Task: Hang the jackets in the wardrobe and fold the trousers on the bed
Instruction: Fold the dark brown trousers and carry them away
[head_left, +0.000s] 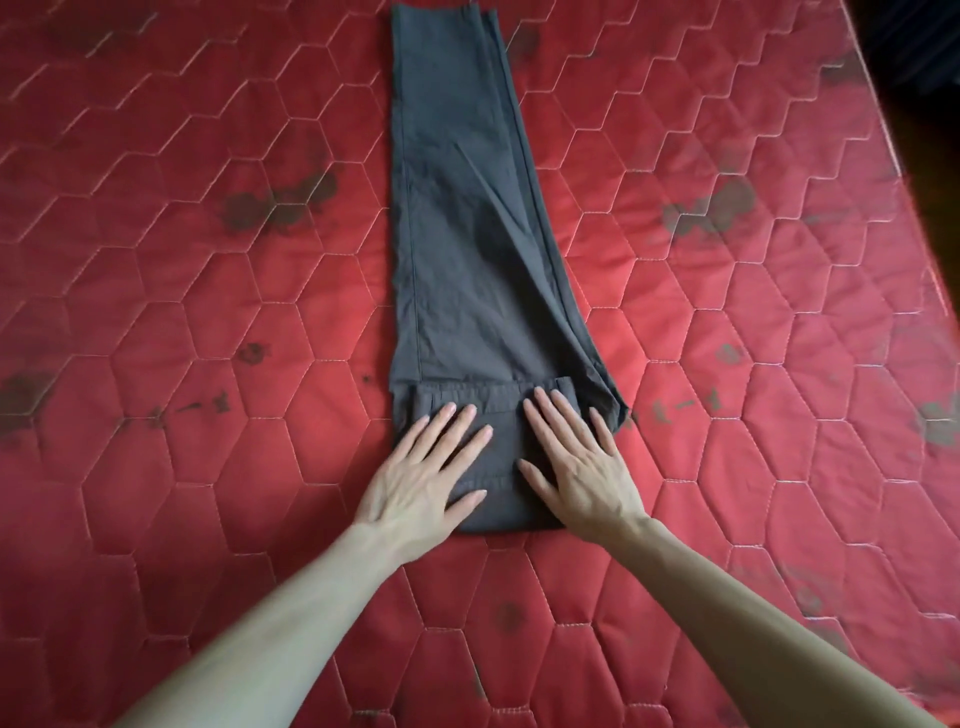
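Note:
Dark grey trousers (462, 218) lie lengthwise on the red quilted mattress (182, 312), one leg laid over the other and running away from me to the top edge of the view. Their near end is folded over into a short flap close to me. My left hand (421, 478) presses flat on the left part of that flap, fingers straight and spread. My right hand (576, 467) presses flat on the right part in the same way. No jackets or wardrobe are in view.
The mattress has a hexagon stitch pattern with dark printed patches and fills nearly the whole view. Its right edge (904, 171) runs diagonally at the far right, with dark floor or shadow beyond it.

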